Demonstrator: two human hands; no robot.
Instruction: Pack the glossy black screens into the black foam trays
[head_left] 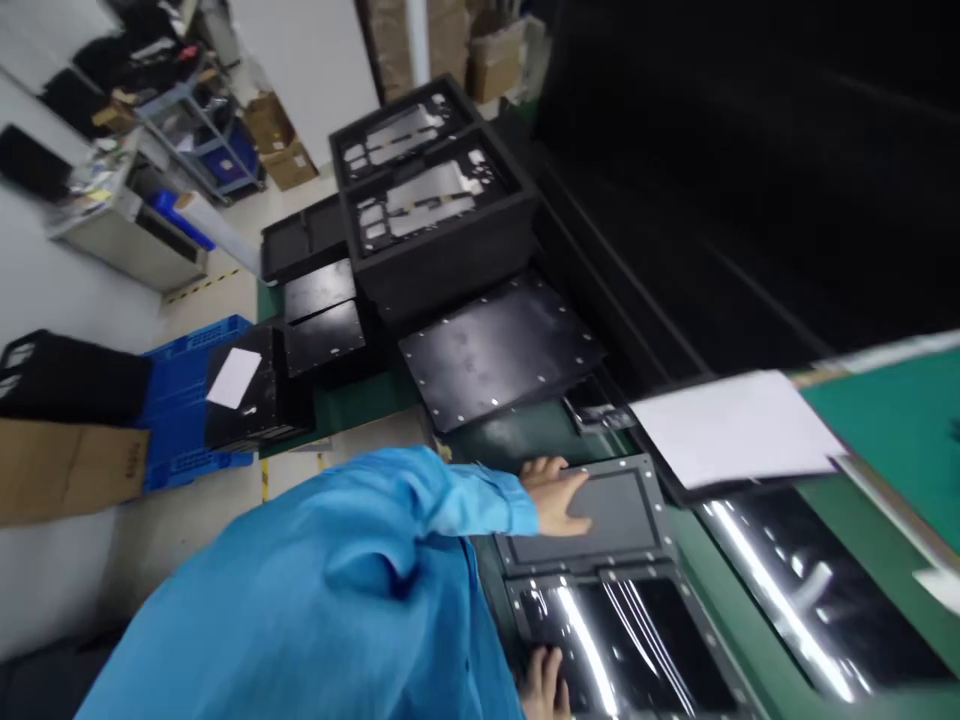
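My left hand (556, 497) rests with spread fingers on a dark grey rectangular panel (615, 510) that has a lighter border and small dots along its edge. My right hand (546, 688), partly cut off by the bottom of the view, lies with its fingers apart at the near edge of a glossy black panel (637, 635). Bright reflections streak that panel, which sits next to the grey one. Both are on the green tabletop (701, 545).
Beyond my left hand lies a black dotted sheet (502, 345), next to a deep black foam tray (442, 245) with silvery parts. Across the table are a white sheet (739, 425) and another glossy black panel (817, 590). A blue pallet (191, 385) stands on the floor.
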